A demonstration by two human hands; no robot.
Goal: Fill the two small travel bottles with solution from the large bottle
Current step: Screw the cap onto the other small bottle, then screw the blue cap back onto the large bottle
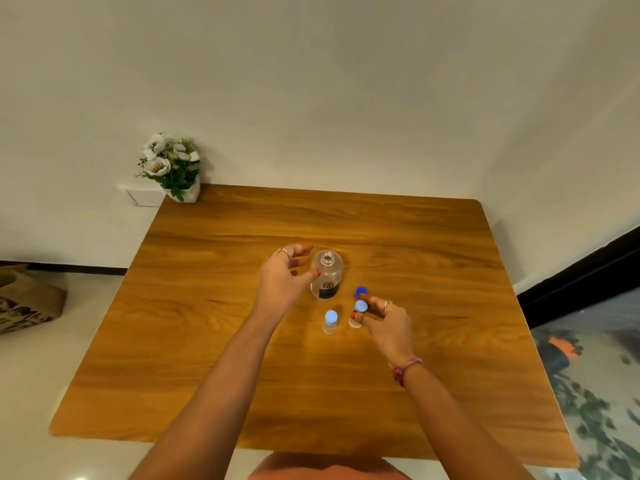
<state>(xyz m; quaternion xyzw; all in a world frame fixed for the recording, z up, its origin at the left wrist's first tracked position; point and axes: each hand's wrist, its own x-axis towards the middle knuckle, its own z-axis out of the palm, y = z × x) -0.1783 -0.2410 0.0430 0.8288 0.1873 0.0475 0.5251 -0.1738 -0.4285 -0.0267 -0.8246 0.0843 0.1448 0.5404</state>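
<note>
On table | 1 large bottle, uncapped | 2 small bottles: one, other | left hand spread | right hand pinching cap

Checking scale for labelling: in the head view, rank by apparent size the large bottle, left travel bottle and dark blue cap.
1. large bottle
2. left travel bottle
3. dark blue cap
All lie at similar distance, so the order seems safe.

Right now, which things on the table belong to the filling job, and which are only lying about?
For the job:
- large bottle, open, left hand beside it
- dark blue cap on the table
- two small travel bottles, right hand at the right one

Lying about:
- flower pot
- paper bag on the floor
</note>
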